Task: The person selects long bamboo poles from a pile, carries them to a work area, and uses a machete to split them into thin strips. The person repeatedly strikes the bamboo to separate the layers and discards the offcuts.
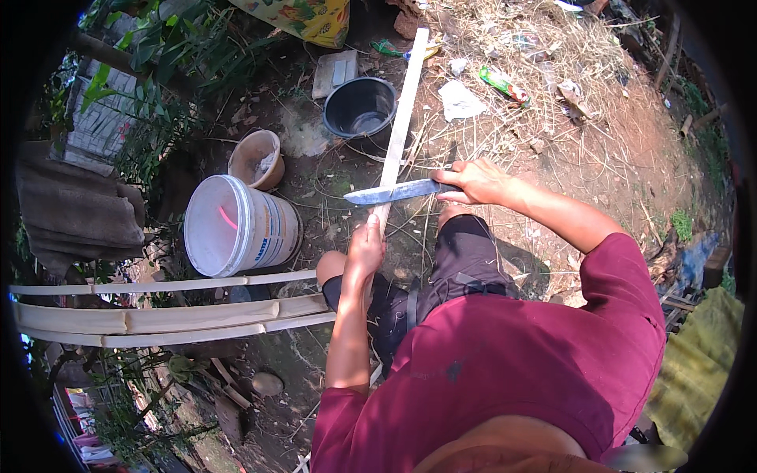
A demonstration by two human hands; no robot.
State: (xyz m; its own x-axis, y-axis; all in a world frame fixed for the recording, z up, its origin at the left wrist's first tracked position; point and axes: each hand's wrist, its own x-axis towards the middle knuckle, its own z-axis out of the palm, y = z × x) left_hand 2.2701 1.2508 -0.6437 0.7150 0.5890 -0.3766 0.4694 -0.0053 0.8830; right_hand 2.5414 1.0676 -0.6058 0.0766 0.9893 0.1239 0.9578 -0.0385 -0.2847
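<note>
My left hand (367,244) is closed around a long pale strip, which looks like split bamboo (404,106), and it slants up and away from me between my knees. In my right hand (475,183) is the handle of a large knife (392,191) with a broad grey blade. That blade lies across the strip, just beyond my left fingers, its tip pointing left. My left fist hides part of the strip. Thin shavings hang by the strip near the blade.
Several long split bamboo lengths (173,318) stretch out to my left. A white bucket (272,232), a tan pot (276,169) and a black basin (329,118) stand ahead on the left. Dry straw (536,59) and litter, including a green wrapper (502,83), cover the ground ahead right.
</note>
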